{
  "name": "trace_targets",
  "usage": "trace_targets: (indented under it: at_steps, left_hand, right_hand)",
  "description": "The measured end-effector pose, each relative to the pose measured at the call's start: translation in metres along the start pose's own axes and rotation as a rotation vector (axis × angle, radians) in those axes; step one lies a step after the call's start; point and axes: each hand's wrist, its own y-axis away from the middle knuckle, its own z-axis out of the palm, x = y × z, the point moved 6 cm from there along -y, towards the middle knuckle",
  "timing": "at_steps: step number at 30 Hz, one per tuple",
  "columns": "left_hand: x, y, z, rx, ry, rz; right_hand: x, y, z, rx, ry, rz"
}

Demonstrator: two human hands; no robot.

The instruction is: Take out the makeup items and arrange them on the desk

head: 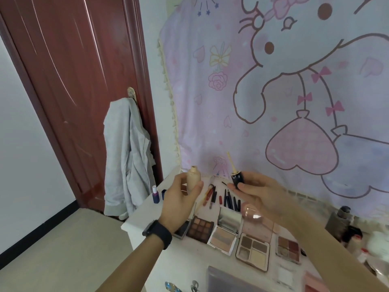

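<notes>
Near edge of the white table (189, 262): a pale translucent box (231, 279), blurred, lies nearer than the nine-pan palette (199, 228) and to its right.

The nine-pan palette lies open and flat, with brown and orange shades. A row runs rightward from it: an open compact (224, 239) with its mirror lid raised, just beside it, then a four-pan palette (252, 250), then a red-toned palette (288, 248).

A black watch (157, 233) sits on the left wrist, just left of the nine-pan palette. The left hand (181, 197) is raised above and beyond the palette, fingers curled round a beige bottle (192, 180) — upright, neck uncapped. The right hand (256, 192) is up and right of the palette, level with the left hand. Its fingers and thumb pinch a dark blue cap (237, 178), and the wand applicator (230, 162) points up, tilted slightly left. Bottle and cap are apart, both off the table.

Beyond the palette, on the table under the hands, dark pencils and reddish lip tubes (223, 199) lie side by side. Further beyond and left of the palette stands a small blue bottle (155, 194) with a white cap.

Far behind the palette — a pink cartoon wall hanging (273, 81). Far left of it is a dark red door (73, 81), with a grey garment (128, 157) hung from its handle.
</notes>
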Motion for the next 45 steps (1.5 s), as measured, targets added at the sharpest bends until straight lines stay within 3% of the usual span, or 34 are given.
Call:
trace_targets:
  at_steps: [4,8,12,15,19,24,45]
  left_hand:
    - [-0.008,-0.049,-0.019,0.044,-0.020,-0.026]
    - [-0.026,-0.095,-0.028,0.054,-0.121,-0.149]
    - [-0.052,-0.130,-0.019,-0.082,-0.324,-0.231]
    - [-0.067,-0.146,-0.007,-0.175,-0.622,-0.226]
    - [-0.082,-0.157,0.008,-0.175,-0.848,-0.208]
    - [-0.105,-0.158,0.019,-0.214,-1.022,-0.268]
    - [-0.142,-0.173,0.017,-0.261,-0.942,-0.343]
  right_hand:
    - [0.002,-0.028,0.011,-0.033,0.084,0.000]
    - [0.007,-0.072,0.017,-0.011,0.424,-0.059]
    - [0.017,-0.118,0.029,-0.023,0.563,-0.071]
    - [0.031,-0.147,0.039,-0.063,0.705,-0.056]
    - [0.057,-0.179,0.043,-0.104,0.962,-0.028]
    - [0.085,-0.193,0.049,-0.150,1.103,0.026]
    - [0.146,-0.239,0.056,-0.131,1.206,0.127]
